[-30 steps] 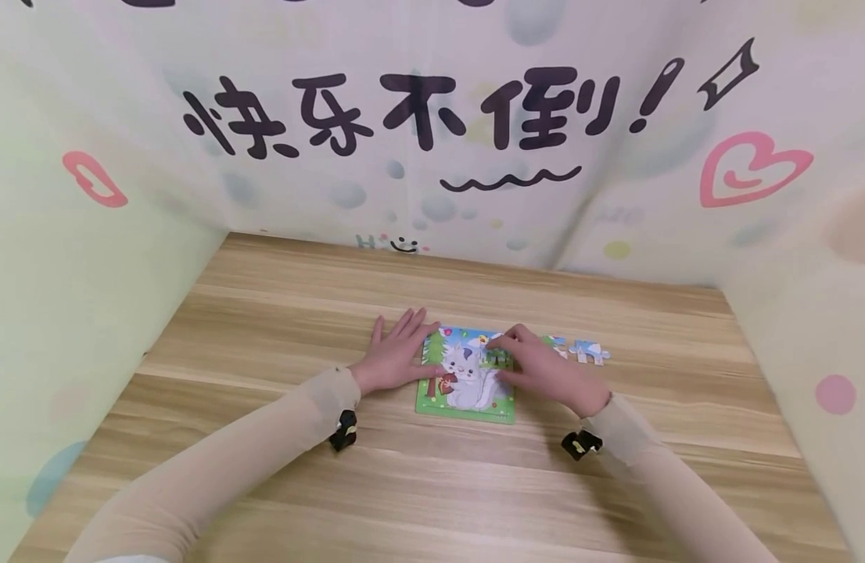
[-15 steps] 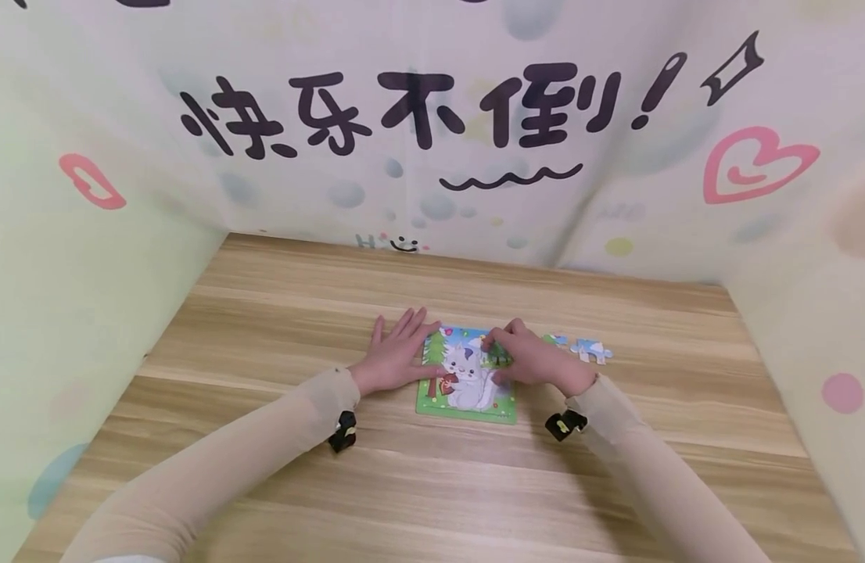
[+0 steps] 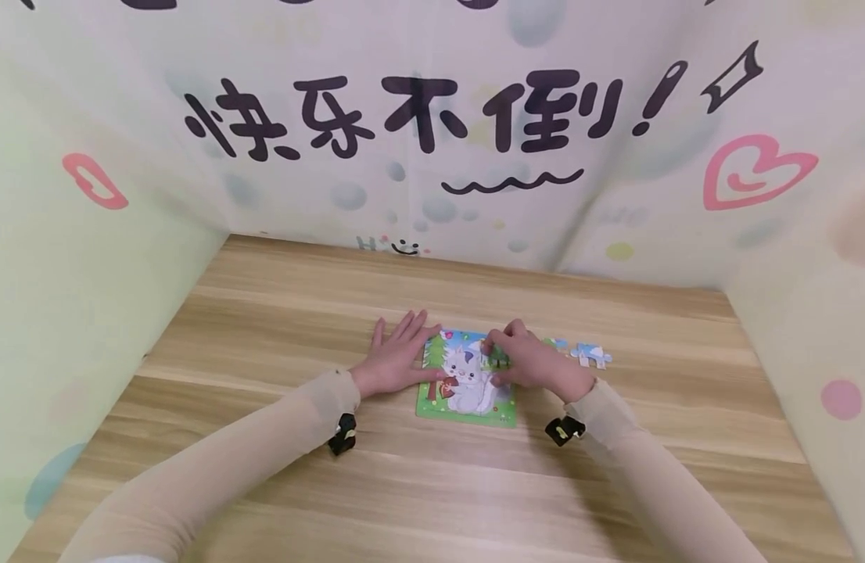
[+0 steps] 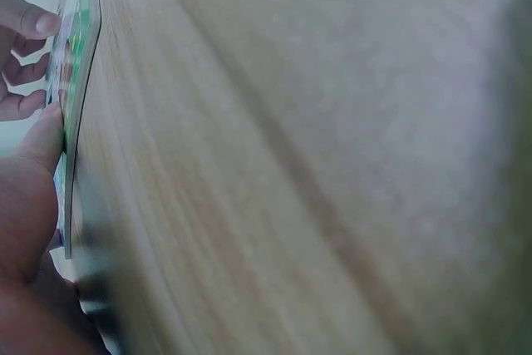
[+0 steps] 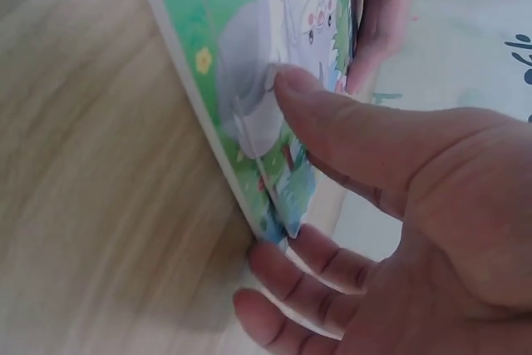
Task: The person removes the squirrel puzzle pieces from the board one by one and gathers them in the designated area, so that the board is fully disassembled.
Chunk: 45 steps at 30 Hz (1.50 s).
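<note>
A jigsaw puzzle board [image 3: 468,420] with a grey squirrel picture lies on the wooden table. My left hand [image 3: 393,365] rests across its left edge, fingers spread and thumb on the picture. At the right side of the board, my right hand [image 3: 541,361] has curled fingers around a puzzle piece [image 5: 295,189] showing trees and part of the tail. In the right wrist view the piece sits slightly raised over the board, thumb at one edge and fingers at its corner. The left wrist view sees the board edge-on, with the left thumb [image 4: 46,135] on it.
Loose puzzle pieces [image 3: 592,355] lie on the table [image 3: 320,485] just right of the right hand, one partly hidden by it. Printed cloth walls [image 3: 418,195] enclose the table at the back and on both sides.
My right hand has shifted slightly left over the board, its wrist coming closer. The left hand stays where it was, and the loose pieces have not moved.
</note>
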Available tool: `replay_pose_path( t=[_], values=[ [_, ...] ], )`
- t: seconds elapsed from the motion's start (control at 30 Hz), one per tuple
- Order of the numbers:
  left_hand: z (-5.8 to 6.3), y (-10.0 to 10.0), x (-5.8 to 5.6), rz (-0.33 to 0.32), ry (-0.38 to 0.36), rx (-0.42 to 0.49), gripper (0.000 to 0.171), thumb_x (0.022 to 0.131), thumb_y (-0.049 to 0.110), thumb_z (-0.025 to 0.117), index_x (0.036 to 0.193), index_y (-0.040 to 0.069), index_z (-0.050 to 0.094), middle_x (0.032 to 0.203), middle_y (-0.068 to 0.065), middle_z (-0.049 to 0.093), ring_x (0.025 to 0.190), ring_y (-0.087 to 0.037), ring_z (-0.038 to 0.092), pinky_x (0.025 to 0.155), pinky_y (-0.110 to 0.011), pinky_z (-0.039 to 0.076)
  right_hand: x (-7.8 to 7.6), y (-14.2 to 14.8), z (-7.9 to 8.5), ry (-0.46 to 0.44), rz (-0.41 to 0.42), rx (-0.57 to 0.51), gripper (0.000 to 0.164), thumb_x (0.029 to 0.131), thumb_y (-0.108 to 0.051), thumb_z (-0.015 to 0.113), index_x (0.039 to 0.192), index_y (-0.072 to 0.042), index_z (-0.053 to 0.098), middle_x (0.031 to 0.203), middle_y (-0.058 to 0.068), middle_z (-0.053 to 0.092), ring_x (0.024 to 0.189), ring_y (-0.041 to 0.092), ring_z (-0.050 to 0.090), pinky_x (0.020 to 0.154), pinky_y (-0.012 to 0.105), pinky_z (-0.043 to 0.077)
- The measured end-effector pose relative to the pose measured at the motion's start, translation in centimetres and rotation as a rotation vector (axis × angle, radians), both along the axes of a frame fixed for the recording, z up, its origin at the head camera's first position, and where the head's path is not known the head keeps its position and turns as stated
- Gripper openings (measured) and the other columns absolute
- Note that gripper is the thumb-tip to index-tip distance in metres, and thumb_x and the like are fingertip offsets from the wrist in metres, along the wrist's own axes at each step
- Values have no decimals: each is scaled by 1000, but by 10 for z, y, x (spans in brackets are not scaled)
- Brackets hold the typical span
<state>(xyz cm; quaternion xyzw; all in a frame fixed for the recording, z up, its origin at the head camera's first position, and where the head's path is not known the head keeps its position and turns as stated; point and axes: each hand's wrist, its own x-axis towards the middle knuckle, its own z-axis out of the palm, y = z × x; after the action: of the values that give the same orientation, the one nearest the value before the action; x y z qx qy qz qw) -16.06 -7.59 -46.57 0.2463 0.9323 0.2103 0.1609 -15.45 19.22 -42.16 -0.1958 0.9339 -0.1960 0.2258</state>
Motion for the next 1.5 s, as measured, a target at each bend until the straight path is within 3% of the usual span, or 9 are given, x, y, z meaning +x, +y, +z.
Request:
replay_pose_path(
  t=[0.13,0.23,0.43,0.67,1.07,1.3,1.5],
  values=[
    [1,0,2,-3,-1,-4,89,97,61,63,166,18,28,175,-14,5,161,-34,0,121,-70,-11,1,2,-3,26,-9,11,66,93,-18,81,146,-2,45,138,26,44,123,39,52,102,53,52],
    [2,1,2,5,8,11,88,97,60,65,165,17,30,175,-15,6,161,-34,1,121,-70,-11,0,2,-3,46,-14,16,79,92,-20,82,153,4,38,142,28,43,130,41,49,110,54,47],
    [3,1,2,-6,3,4,89,97,60,64,166,17,29,174,-15,5,161,-35,0,120,-71,-10,4,4,-2,92,8,5,65,92,-18,82,144,4,49,134,25,46,120,37,52,103,51,51],
    [6,0,2,12,3,22,88,97,58,66,165,16,30,174,-17,7,161,-36,2,121,-70,-11,8,4,-1,178,64,-2,63,93,-16,81,145,-2,49,123,22,54,102,31,56,81,45,56],
    [2,0,3,10,1,48,87,97,56,67,165,15,31,174,-17,8,161,-36,2,120,-70,-12,12,10,-6,257,94,14,59,91,-20,83,142,-1,59,114,14,56,91,21,53,74,33,51],
    [1,0,3,11,11,22,88,97,58,66,165,16,30,174,-16,8,161,-36,2,121,-71,-9,18,16,-11,295,94,8,58,91,-22,84,139,0,61,120,13,59,96,21,56,83,38,54],
    [3,1,3,12,15,25,87,97,57,67,165,16,32,174,-16,10,161,-35,3,121,-72,-8,23,29,-14,370,104,-1,57,88,-25,86,133,2,63,117,13,63,93,21,57,82,40,55]
  ],
)
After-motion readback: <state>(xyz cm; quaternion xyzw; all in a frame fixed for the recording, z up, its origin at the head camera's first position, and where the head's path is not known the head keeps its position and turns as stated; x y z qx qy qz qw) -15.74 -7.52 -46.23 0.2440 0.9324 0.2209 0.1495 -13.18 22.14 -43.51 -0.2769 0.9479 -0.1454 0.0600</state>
